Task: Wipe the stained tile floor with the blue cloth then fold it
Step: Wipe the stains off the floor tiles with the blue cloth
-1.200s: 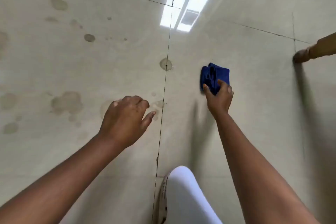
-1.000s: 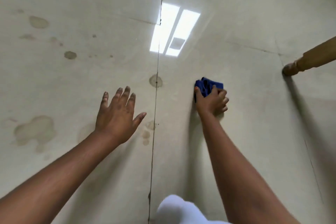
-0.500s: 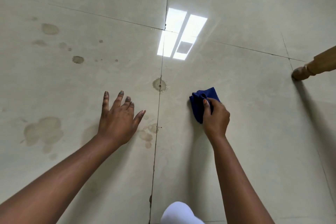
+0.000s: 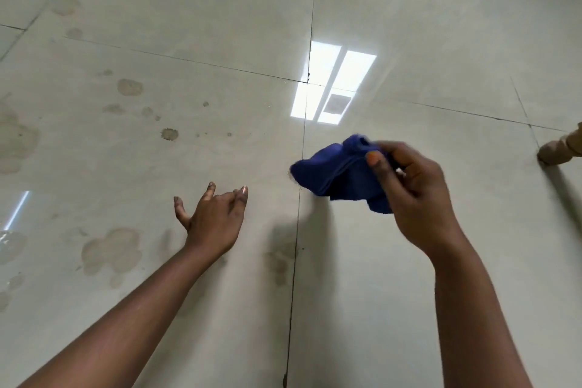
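Note:
My right hand (image 4: 412, 195) grips the blue cloth (image 4: 333, 173), bunched and lifted off the pale tile floor (image 4: 409, 293), right of the long grout line. My left hand (image 4: 214, 217) is open with fingers spread, low over the left tile and holding nothing. Brownish stains mark that left tile: a large blotch (image 4: 110, 250) near my left forearm, a round spot (image 4: 169, 134) farther off, and a faint patch (image 4: 278, 261) beside the grout line below the cloth.
A wooden furniture leg (image 4: 560, 149) stands at the right edge. A ceiling light reflects brightly on the floor (image 4: 333, 88) beyond the cloth. More stains (image 4: 15, 142) run along the far left edge.
My right hand has lifted the cloth off the floor, where it had been pressed near the round stain by the grout line. My left hand rose from flat on the tile.

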